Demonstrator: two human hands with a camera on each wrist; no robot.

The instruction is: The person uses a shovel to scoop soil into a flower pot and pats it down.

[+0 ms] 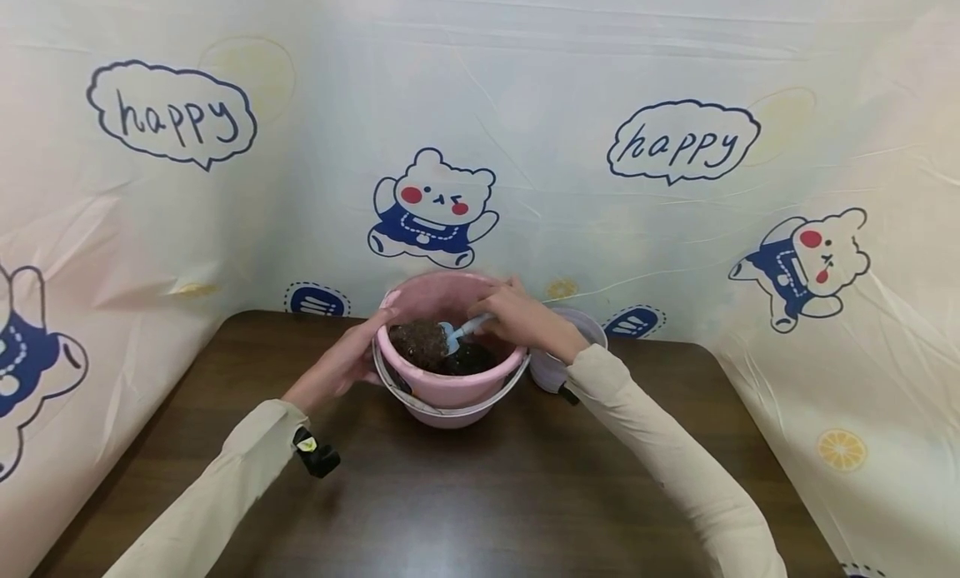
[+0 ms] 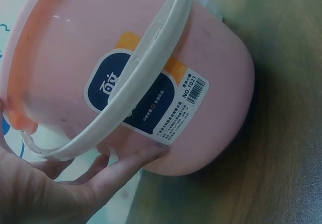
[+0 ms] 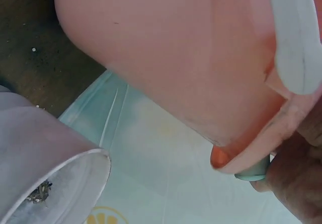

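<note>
A pink bucket (image 1: 450, 386) stands on the table with dark soil (image 1: 416, 345) inside, heaped higher on its left. My left hand (image 1: 341, 361) holds the bucket's left side, thumb at the rim; in the left wrist view its fingers (image 2: 126, 166) lie along the outer wall below the white handle (image 2: 146, 78). My right hand (image 1: 528, 318) reaches over the right rim and grips a small light-blue garden tool (image 1: 452, 338). The tool's head touches the soil, partly hidden. The handle's mint-coloured end (image 3: 251, 175) shows beside the hand in the right wrist view.
A pale grey-white pot (image 1: 551, 374) stands just right of the bucket, partly behind my right arm; a few dry bits (image 3: 39, 193) lie in it. Printed cloth (image 1: 555, 145) hangs behind and beside the brown wooden table (image 1: 450, 495).
</note>
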